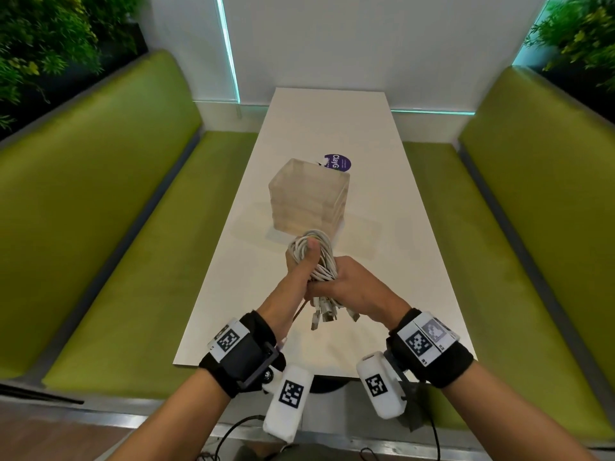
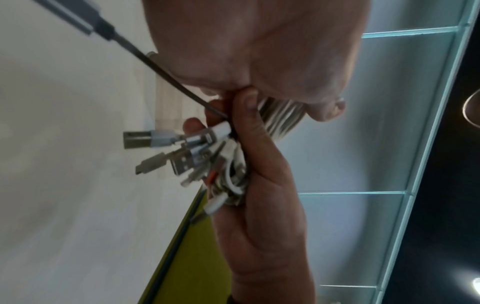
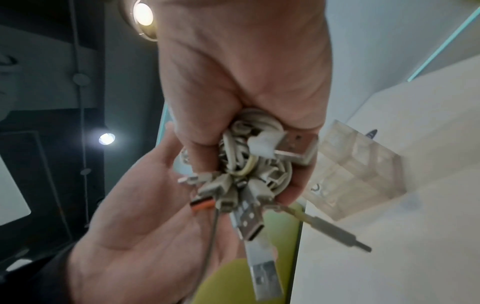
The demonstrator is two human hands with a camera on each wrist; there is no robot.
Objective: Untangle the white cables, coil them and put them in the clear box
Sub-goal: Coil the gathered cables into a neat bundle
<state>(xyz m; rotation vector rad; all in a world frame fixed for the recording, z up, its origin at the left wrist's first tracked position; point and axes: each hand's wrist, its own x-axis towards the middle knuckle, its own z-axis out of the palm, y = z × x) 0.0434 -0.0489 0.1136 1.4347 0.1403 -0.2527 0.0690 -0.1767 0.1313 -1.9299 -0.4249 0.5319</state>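
The white cables (image 1: pixel 311 257) are gathered into one looped bundle, held in the air above the near half of the tabletop (image 1: pixel 382 181), just short of the clear box (image 1: pixel 309 197). The loops stand up at the far end of the bundle; the plugs (image 1: pixel 324 314) hang in a loose cluster from the near end, toward the person. One thin darker lead (image 1: pixel 298 312) trails down from the bundle below the left hand.

The left hand (image 1: pixel 298 272) has its fingers curled round the loops, with the thumb laid up across the top of them. The right hand (image 1: pixel 354 287) is closed round the bundle just behind, its fingers (image 3: pixel 293 185) wrapped over the part where the plug ends come together; the right wrist view shows cable turns and several flat metal plugs packed inside that grip.

The clear box stands upright near the middle of the tabletop, open at the top as far as can be told, and nothing can be made out inside it. A round purple sticker (image 1: pixel 337 162) lies on the tabletop just behind it.

Judging by this, the untangling looks largely finished and the coiling is well along, though the plug ends still hang untidily. What is left is to tuck or tighten those ends and lower the bundle into the box.
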